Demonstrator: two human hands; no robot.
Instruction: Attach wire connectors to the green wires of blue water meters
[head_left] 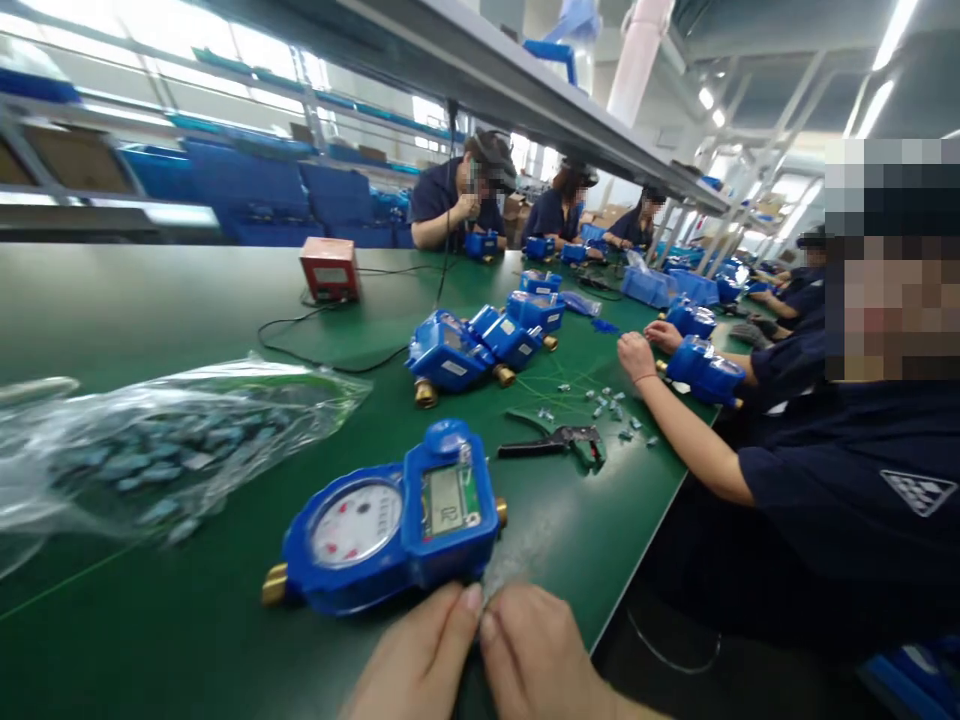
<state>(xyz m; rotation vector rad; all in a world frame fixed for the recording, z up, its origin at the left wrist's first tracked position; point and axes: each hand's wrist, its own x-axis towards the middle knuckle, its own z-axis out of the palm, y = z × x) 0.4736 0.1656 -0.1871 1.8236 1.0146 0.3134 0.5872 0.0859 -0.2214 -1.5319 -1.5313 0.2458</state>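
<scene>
Basically, L hand (421, 650) & R hand (538, 640), cut off @ btm, pinched nr blue meter (424, 562), can't tell if holding anything.

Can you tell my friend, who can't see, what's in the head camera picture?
A left hand and right hand pinch close together beside a blue meter with a white dial and screen, on a green table. A hand tool, other meters and a clear bag of small pieces lie around it; co-workers are nearby.
</scene>
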